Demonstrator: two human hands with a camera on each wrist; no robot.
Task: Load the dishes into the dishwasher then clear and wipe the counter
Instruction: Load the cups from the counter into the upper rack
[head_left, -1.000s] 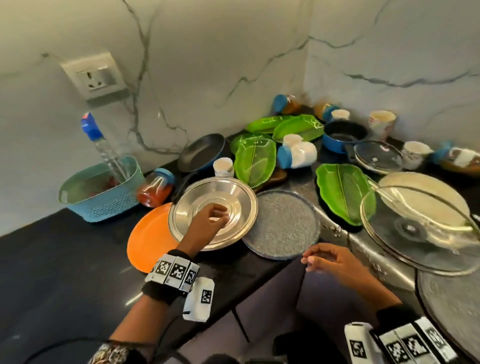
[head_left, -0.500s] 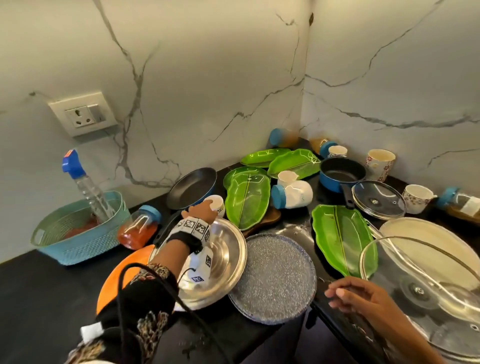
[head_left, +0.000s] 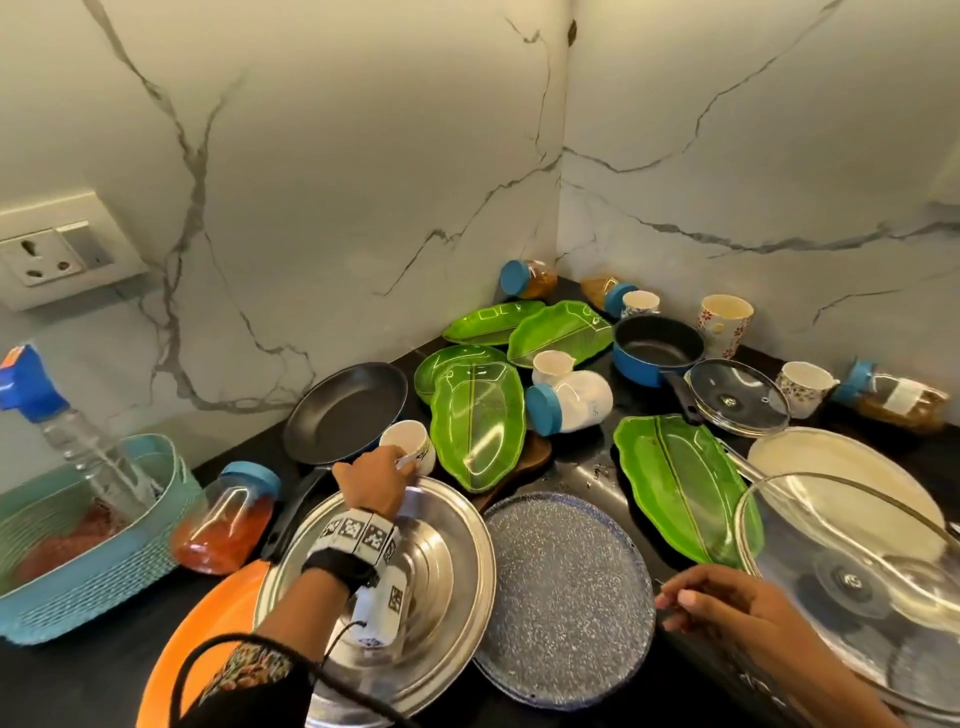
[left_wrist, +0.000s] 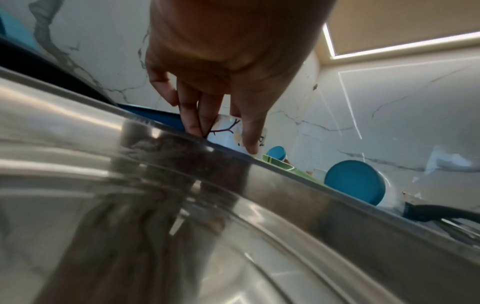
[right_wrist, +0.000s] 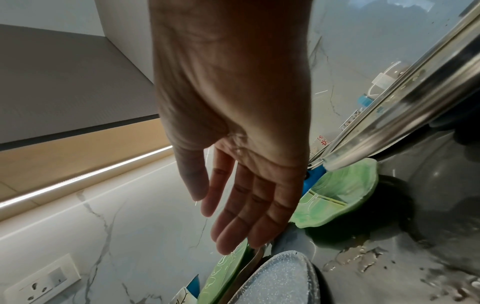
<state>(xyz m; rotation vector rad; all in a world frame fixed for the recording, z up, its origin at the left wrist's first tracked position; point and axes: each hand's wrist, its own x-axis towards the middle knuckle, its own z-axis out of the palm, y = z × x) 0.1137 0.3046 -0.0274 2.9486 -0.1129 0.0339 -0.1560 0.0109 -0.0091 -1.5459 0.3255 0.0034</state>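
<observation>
**Cup pickup past the steel plate**

Cup (head_left: 408, 451) stands between pan (head_left: 347, 410) and leaf plate (head_left: 478, 423). Left hand (head_left: 375, 486) pinches its side, fingers (left_wrist: 193, 115) and thumb opposed. Best lifted straight up, clearing the steel plate (head_left: 452, 561). Right hand (head_left: 727, 605) hovers relaxed, empty.

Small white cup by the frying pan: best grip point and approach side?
Take the small white cup by its side wall just under the rim, coming from above and the near side, over the steel plate. It stands upright, hemmed by the frying pan behind and a green leaf plate beside it. The left hand already has fingers and thumb on it.
</observation>
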